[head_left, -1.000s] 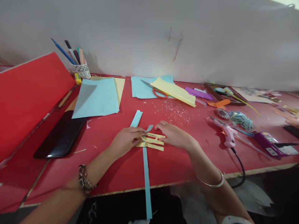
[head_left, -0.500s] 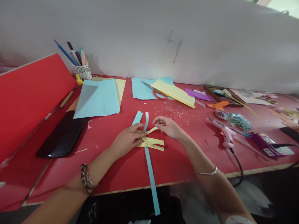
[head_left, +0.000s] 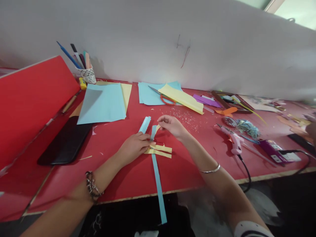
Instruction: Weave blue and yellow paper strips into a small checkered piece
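My left hand [head_left: 134, 146] presses its fingertips on the crossing of the paper strips, holding them against the table. Several yellow paper strips [head_left: 164, 149] stick out to the right from under those fingers. A long light-blue paper strip [head_left: 158, 184] runs through the crossing and hangs past the table's front edge. My right hand [head_left: 172, 126] pinches the raised end of a yellow strip [head_left: 158, 127] beside the upper part of the blue strip. More blue strips [head_left: 145, 125] lie just above my left fingers. My fingers hide the crossing in part.
Behind lie blue sheets [head_left: 102, 103], scissors [head_left: 168, 99] and a folded yellow sheet [head_left: 182, 98]. A black phone [head_left: 65, 143] rests at left, near a pen cup [head_left: 88, 75]. At right are a pink glue gun [head_left: 233, 140] with a cord and a purple power strip [head_left: 274, 151].
My right hand has moved slightly up and left, lifting the yellow strip's end toward the blue strip. My left hand stays on the crossing.
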Motion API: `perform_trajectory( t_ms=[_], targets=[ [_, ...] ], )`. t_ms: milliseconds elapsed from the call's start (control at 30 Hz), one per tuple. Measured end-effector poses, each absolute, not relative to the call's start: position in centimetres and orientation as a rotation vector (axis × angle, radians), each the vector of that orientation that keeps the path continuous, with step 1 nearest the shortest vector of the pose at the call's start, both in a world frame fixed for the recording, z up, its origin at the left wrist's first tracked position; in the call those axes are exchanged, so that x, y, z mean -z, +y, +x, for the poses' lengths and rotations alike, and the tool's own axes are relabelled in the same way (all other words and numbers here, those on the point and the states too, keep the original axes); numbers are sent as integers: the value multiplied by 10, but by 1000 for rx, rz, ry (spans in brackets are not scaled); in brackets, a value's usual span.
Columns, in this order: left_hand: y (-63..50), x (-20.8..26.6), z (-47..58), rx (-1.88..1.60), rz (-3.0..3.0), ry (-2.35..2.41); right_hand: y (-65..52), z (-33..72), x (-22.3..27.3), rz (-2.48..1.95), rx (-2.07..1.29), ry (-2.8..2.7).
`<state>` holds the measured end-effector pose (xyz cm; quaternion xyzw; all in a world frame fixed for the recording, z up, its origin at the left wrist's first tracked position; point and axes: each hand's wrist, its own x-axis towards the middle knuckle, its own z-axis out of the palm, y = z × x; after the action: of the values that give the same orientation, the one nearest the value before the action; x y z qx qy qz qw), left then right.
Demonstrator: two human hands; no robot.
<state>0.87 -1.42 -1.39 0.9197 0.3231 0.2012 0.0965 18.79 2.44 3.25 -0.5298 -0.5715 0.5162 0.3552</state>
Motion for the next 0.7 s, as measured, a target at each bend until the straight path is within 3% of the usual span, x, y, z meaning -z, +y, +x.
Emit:
perform_trajectory(
  t_ms=[233, 700],
  targets=[
    [-13, 14, 10, -527, 2734, 968, 33, 171, -53, -1313, -1296, -1659],
    [-13, 15, 11, -520, 2747, 992, 35, 149, -79, -1189, -916, -2251]
  ],
)
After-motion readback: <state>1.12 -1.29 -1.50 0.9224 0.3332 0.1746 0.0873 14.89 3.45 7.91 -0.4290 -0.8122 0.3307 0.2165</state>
